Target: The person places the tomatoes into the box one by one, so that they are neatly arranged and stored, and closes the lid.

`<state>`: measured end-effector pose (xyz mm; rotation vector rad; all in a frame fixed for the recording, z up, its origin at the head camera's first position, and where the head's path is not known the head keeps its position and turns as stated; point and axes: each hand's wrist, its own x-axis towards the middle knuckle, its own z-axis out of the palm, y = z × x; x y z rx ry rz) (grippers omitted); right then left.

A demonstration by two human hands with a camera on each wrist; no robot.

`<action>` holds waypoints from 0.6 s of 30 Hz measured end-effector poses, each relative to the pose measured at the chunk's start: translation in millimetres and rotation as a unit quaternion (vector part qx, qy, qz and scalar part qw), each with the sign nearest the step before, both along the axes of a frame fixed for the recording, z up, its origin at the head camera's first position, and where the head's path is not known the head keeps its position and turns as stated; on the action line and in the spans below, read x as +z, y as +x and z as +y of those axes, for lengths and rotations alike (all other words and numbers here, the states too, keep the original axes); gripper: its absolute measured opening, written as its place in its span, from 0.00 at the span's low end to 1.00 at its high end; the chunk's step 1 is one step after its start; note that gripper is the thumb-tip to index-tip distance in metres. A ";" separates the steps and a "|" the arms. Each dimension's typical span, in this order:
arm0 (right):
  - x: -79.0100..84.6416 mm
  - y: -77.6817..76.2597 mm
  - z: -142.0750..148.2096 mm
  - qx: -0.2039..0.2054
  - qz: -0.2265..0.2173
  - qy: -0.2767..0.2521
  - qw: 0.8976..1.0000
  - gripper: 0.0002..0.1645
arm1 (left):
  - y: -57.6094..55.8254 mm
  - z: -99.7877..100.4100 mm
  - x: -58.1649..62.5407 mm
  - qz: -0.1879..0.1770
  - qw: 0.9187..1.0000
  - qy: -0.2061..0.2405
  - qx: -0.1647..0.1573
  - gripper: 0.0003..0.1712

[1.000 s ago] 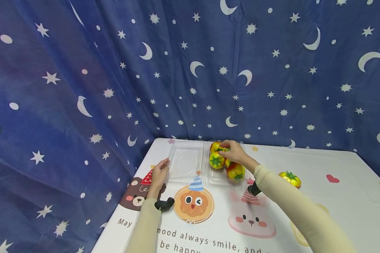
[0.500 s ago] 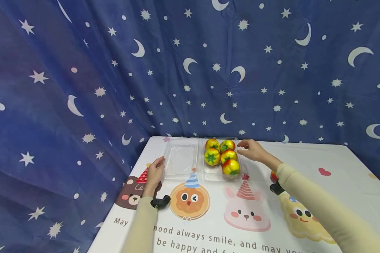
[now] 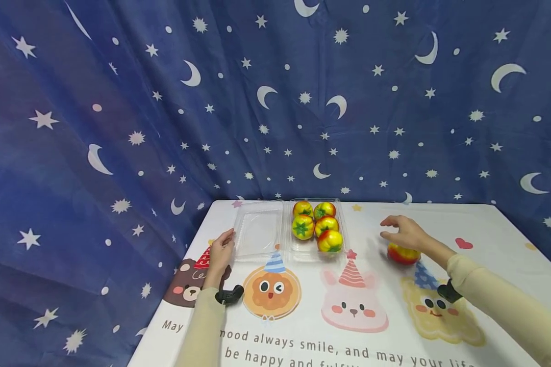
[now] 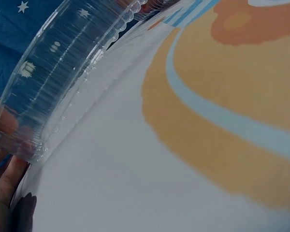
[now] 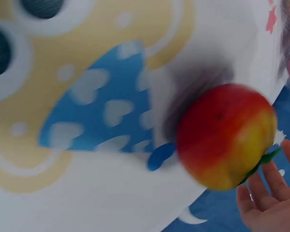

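Note:
My left hand [image 3: 222, 250] rests against the left edge of a clear plastic clamshell box. In the left wrist view its fingers [image 4: 12, 176] touch a corner of the clear lid [image 4: 53, 72], partly seen through the plastic. The lid lies opened flat beside the base [image 3: 309, 251]. Several red-and-yellow persimmons [image 3: 329, 241] with green leafy tops sit in that base. My right hand [image 3: 406, 233] holds nothing and hovers over a lone persimmon [image 3: 403, 254] on the table. In the right wrist view its spread fingers [image 5: 275, 181] are close to the leafy top of this persimmon [image 5: 224, 137]; contact is unclear.
A white tablecloth [image 3: 303, 285] with cartoon prints and lettering covers the table. A blue curtain [image 3: 275, 102] with moons and stars hangs behind and along the left side. The box stands close to the table's back edge.
My right hand has left the persimmons in the box and moved right to the lone persimmon. My left hand stays at the lid's edge. The head view has shifted slightly.

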<state>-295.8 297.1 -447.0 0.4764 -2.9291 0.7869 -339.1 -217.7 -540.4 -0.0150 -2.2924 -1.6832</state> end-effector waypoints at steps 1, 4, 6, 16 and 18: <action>-0.5 2.1 3.2 -0.002 -0.002 0.003 1.000 0.20 | 0.3 -0.3 -0.1 0.000 1.000 0.000 0.000 0.23; -1.4 6.3 10.4 -0.011 -0.006 0.012 1.000 0.20 | 1.1 -1.6 0.6 -0.001 1.000 0.007 -0.003 0.23; -1.3 8.1 12.5 -0.020 -0.017 0.014 1.000 0.20 | 1.5 -3.3 0.3 -0.002 1.000 0.007 -0.002 0.23; -9.5 20.7 29.7 -0.040 -0.049 -0.002 0.998 0.21 | 4.6 -1.5 -0.8 0.004 1.000 -0.007 -0.002 0.23; -6.6 23.4 32.2 -0.042 -0.060 -0.007 0.997 0.24 | 3.7 -1.0 1.0 0.005 1.000 -0.007 -0.002 0.23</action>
